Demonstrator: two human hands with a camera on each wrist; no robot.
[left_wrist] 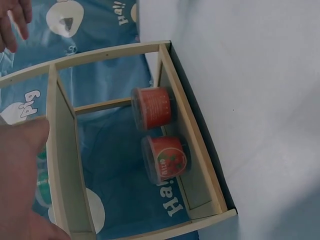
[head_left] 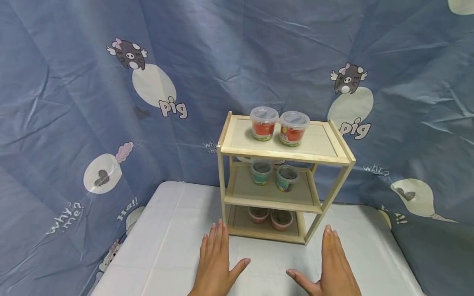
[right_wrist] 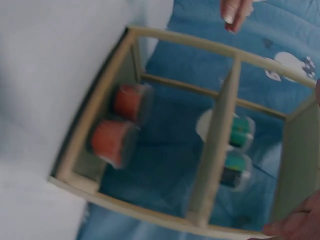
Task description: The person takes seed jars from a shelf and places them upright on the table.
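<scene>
A small three-tier wooden shelf (head_left: pixel 274 203) stands on the white surface. Two red-labelled plastic tubs (head_left: pixel 263 129) (head_left: pixel 291 135) with clear lids sit on its top board. Two green tubs (head_left: pixel 261 176) (head_left: pixel 285 183) stand on the middle board, and two reddish tubs (left_wrist: pixel 154 108) (left_wrist: pixel 169 158) on the bottom one. In front of the shelf's lower left corner, my left hand (head_left: pixel 214 263) is held with straight fingers and the thumb spread. My right hand (head_left: pixel 333 265) mirrors it at the lower right. Neither hand holds anything; both appear apart from the shelf.
Behind and beside the shelf hangs a blue cloth (head_left: pixel 207 74) printed with cartoon pigs and lettering. The white surface (head_left: pixel 174 246) extends to the left and right of the shelf and up to the cloth.
</scene>
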